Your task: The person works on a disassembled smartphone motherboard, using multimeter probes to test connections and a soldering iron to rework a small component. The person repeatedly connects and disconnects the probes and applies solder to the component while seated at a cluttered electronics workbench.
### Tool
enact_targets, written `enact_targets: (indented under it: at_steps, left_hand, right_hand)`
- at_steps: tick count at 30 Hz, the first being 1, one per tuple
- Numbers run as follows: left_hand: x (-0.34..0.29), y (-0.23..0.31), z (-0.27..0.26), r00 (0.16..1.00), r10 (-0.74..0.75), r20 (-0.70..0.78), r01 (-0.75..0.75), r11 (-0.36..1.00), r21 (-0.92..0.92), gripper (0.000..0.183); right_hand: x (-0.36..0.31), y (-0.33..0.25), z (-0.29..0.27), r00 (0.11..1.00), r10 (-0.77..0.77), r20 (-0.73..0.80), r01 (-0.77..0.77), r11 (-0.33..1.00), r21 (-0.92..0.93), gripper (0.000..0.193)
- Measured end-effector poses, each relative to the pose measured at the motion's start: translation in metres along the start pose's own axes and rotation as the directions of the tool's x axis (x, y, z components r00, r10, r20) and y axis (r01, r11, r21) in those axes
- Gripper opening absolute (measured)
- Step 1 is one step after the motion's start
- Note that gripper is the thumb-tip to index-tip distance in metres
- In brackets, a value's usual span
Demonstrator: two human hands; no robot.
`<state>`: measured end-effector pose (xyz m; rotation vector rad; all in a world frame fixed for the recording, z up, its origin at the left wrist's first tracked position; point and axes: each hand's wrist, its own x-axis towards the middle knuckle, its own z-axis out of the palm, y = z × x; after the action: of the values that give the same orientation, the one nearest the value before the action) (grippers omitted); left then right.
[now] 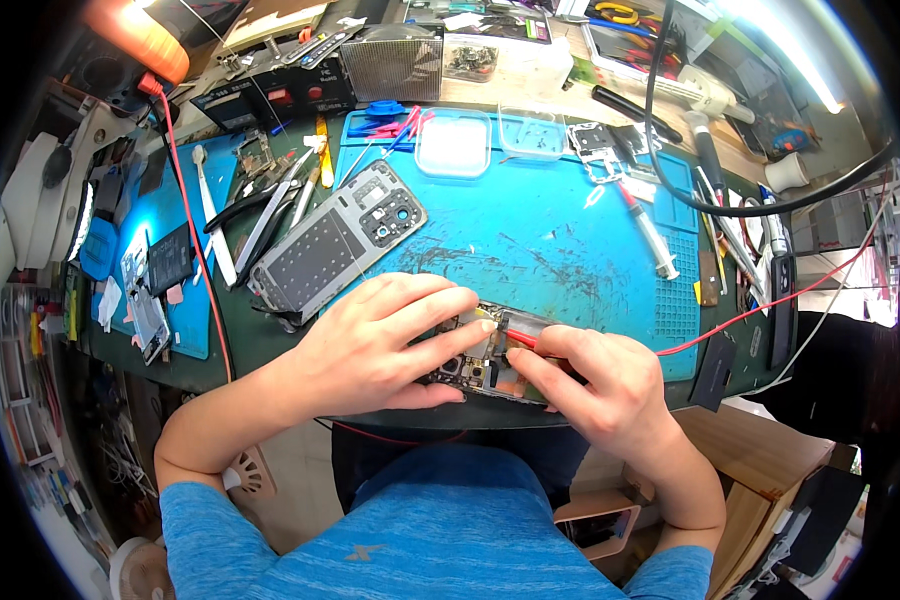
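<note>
An opened phone (475,350) with its inner boards and camera parts exposed lies at the mat's near edge. My left hand (385,335) steadies it from the left, thumb by the near side and fingertips resting on top. Pinched in my right hand (600,380) is a thin red probe (520,337), its tip over the phone's inside. A red lead (710,338) runs to the right from behind that hand. My fingers hide part of the phone. Beyond my left hand lies a detached grey phone back frame (340,235) with camera openings.
On the blue mat (540,240) stand clear plastic boxes (453,143). A syringe (650,233) lies at the right, below a black looped cable (760,210). Tweezers (260,225) and phone parts (145,305) crowd the left. A red wire (185,190) crosses there.
</note>
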<state>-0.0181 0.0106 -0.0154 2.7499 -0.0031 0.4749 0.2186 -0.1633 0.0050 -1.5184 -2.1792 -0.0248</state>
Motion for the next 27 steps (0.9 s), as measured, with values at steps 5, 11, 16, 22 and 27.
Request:
enact_targets:
  at_steps: [5,11,16,22,27]
  left_hand:
    - [0.001,0.006,-0.003,0.995,0.046,-0.084,-0.046,0.999,0.002,0.06]
    - [-0.006,0.015,0.004,0.983,0.094,-0.157,-0.118,0.981,-0.152,0.055]
    - [-0.006,0.013,0.003,0.989,0.08,-0.124,-0.1,0.982,-0.161,0.056]
    - [-0.014,0.009,0.005,0.973,0.191,-0.127,-0.198,0.979,-0.042,0.051]
    - [-0.012,0.012,0.004,0.984,0.125,-0.125,-0.138,0.985,-0.101,0.054]
  right_hand:
    - [0.003,-0.002,-0.002,1.0,-0.009,-0.011,0.008,0.999,-0.04,0.03]
    - [0.002,-0.005,-0.004,1.0,-0.007,0.016,0.008,0.997,-0.081,0.029]
    - [0.001,-0.005,-0.002,0.998,-0.068,-0.005,0.067,0.987,-0.148,0.025]
    - [-0.002,-0.004,0.002,0.995,-0.093,-0.027,0.088,0.982,-0.167,0.024]
    - [0.001,-0.004,0.003,0.995,-0.084,-0.06,0.075,0.987,-0.14,0.027]
